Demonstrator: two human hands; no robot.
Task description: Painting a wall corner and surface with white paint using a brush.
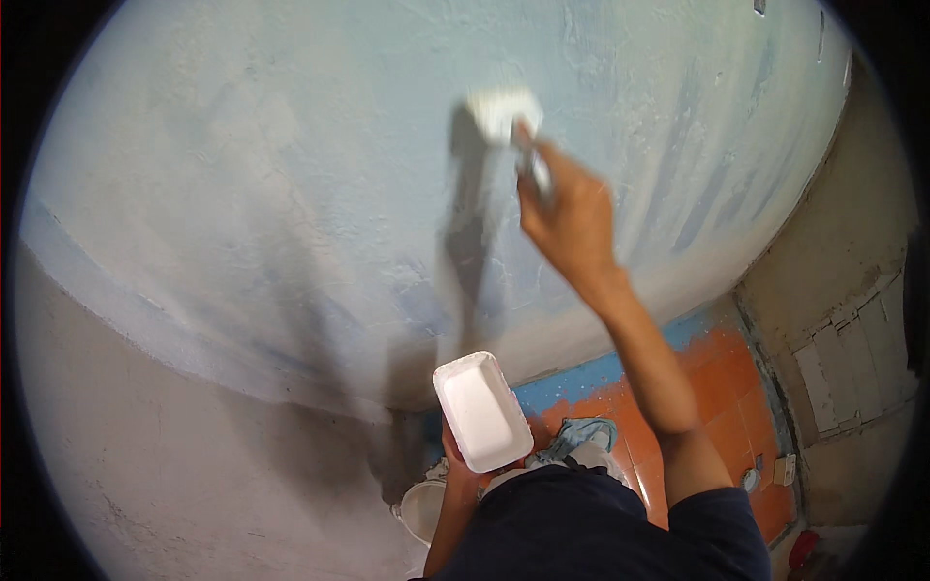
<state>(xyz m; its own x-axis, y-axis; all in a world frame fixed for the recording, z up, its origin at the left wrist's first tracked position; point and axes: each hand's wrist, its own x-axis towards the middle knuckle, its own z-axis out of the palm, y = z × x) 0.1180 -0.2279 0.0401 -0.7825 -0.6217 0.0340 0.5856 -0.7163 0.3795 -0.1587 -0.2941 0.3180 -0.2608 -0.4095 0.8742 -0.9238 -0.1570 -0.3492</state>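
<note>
My right hand (573,208) is closed around the handle of a wide paintbrush (502,111). Its pale bristle end lies against or very close to the blue-white wall (320,116), slightly blurred. Low in front of my body, my left hand (453,449) grips a shallow white rectangular tray (502,459) from its left side and below; most of those fingers are hidden. Inside the tray is a smooth white layer that looks like paint. Streaky white patches cover the wall, with bluer strips showing to the right of the brush.
A white bucket (422,510) stands by my left forearm. Beyond my body lies a light-blue cloth (584,435) above orange floor tiles (728,387). At right are a grey wall (852,223), a small box (785,471) and a red object (803,549).
</note>
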